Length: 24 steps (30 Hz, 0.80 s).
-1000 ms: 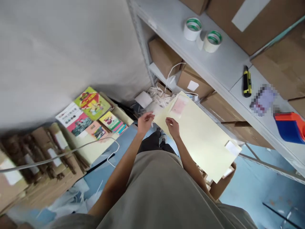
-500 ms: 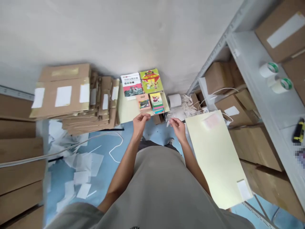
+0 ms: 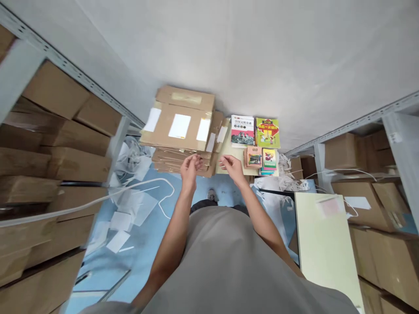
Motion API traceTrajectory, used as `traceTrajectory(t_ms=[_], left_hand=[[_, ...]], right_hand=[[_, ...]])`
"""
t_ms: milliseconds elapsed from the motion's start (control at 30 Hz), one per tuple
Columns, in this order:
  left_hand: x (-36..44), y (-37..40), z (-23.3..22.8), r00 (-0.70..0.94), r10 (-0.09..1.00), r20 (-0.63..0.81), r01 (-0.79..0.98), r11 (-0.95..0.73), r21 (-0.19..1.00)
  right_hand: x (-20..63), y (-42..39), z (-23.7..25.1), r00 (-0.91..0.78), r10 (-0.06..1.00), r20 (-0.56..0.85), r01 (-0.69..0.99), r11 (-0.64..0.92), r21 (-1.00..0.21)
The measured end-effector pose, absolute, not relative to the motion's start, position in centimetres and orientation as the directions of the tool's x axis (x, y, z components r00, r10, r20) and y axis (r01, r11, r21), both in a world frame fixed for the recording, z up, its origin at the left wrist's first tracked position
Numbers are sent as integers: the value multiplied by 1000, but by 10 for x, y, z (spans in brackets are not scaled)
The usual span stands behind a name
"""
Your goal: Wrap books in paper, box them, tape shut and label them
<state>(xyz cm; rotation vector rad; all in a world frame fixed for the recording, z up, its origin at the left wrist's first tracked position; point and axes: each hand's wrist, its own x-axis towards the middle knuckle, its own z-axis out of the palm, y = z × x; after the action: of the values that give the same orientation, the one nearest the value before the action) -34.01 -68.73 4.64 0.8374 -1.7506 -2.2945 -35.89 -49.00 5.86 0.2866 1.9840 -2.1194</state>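
Note:
My left hand (image 3: 189, 171) hovers in front of the stack of flattened cardboard boxes (image 3: 165, 126), its fingers curled in a loose pinch. My right hand (image 3: 234, 171) is held near the front edge of the pale yellow tabletop (image 3: 225, 152), thumb and fingertips drawn together. Whether a small thing is pinched in either hand, I cannot make out. Beyond my right hand lie a white, black and pink book (image 3: 242, 131) and a green and red book (image 3: 267, 133). Closer to me are small stacks of pinkish booklets (image 3: 253, 157) and colourful booklets (image 3: 269, 159).
Shelves of cardboard boxes (image 3: 75, 165) line the left, and more cartons (image 3: 363, 200) fill the right. Paper scraps (image 3: 121, 221) litter the blue floor. A white cable (image 3: 98, 200) runs across the left. A pale yellow board (image 3: 327, 248) stands at my right.
My view has swung left, so the box stack and books appear further right. My hands have moved from in front of the booklets to in front of the box stack.

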Motion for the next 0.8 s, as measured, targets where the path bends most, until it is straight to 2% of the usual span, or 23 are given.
traceTrajectory(t_ms=[100,233,400,567,667,733,800], left_hand=[[-350,-710,42,-823,-421,-382,-208,-402,892],[-361,-724,39,-831,-373,-413,-218,-464,859],[-370,-735,37,-841,-343,-419,-233,-470,851],[-382,-747,36,-801,-458,-387,-109,-524,845],[-385,-748,40,-771,-501,-393,-88,-528,845],[-384,-740,46,-807,-455,-377,-97,-528,844],[-381,-726,55,-856,-367,-365,-133,-526,840]], right_hand=[[-393,-539,54,-911,-39,-411,413,-93,-906],[-423,-579,49,-861,12,-508,503,-121,-856],[-429,-591,54,-903,87,-421,414,-91,-906],[-406,-577,78,-959,9,-282,282,-46,-958],[-381,-557,90,-964,2,-266,266,-23,-964],[-366,-538,93,-958,45,-285,284,-17,-959],[-353,-514,94,-945,131,-300,300,-23,-954]])
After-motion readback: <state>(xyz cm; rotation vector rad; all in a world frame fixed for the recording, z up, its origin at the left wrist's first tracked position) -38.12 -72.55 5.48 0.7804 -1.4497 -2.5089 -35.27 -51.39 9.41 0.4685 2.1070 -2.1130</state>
